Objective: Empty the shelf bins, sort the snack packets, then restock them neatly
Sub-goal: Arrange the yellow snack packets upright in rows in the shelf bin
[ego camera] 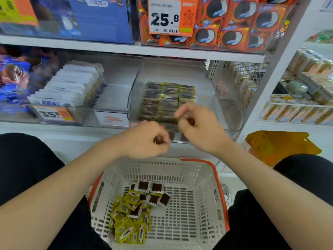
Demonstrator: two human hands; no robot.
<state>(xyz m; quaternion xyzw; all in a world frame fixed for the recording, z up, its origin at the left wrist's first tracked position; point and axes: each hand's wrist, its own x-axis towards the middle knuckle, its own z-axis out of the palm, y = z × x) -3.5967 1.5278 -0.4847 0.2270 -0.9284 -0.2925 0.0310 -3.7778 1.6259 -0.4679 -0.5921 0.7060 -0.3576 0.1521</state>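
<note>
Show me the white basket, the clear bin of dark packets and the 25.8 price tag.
white basket (180, 170): head view, its far mesh wall.
clear bin (134, 95): head view, its left transparent wall.
25.8 price tag (164, 18): head view, on the printed number.

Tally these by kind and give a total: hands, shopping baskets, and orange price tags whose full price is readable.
Hands: 2 (left hand, right hand)
Shopping baskets: 1 (basket)
Orange price tags with a full readable price: 2 (25.8 tag, 35.8 tag)
Total: 5
</note>
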